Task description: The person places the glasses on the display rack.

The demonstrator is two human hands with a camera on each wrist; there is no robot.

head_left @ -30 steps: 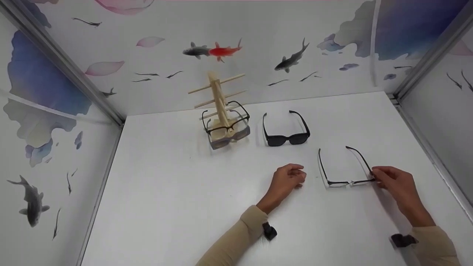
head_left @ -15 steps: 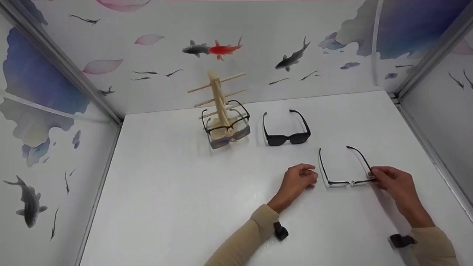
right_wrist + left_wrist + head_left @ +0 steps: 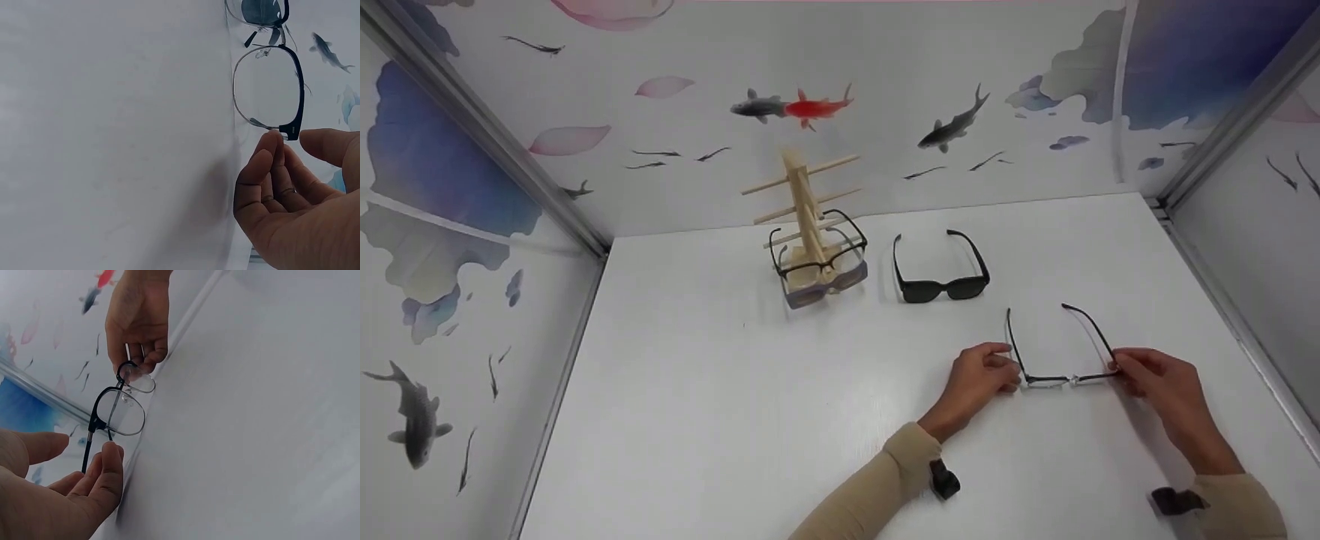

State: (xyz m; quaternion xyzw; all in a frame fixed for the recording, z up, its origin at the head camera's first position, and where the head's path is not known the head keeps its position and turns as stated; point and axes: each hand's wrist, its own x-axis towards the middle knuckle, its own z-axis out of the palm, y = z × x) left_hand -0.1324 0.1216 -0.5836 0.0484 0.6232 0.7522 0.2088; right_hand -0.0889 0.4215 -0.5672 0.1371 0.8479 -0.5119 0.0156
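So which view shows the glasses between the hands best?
The head view: these glasses show almost whole, both temples spread. The left wrist view shows both rims closer, but the left fingers hide part of a temple. The right wrist view shows one rim fully; the image's top edge cuts off the other.

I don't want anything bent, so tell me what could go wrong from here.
The right hand pinches the clear glasses at one front corner; lifting from there alone might twist them. The left hand has its thumb off them, so that side could slip. Swung leftward, they might knock the black sunglasses.
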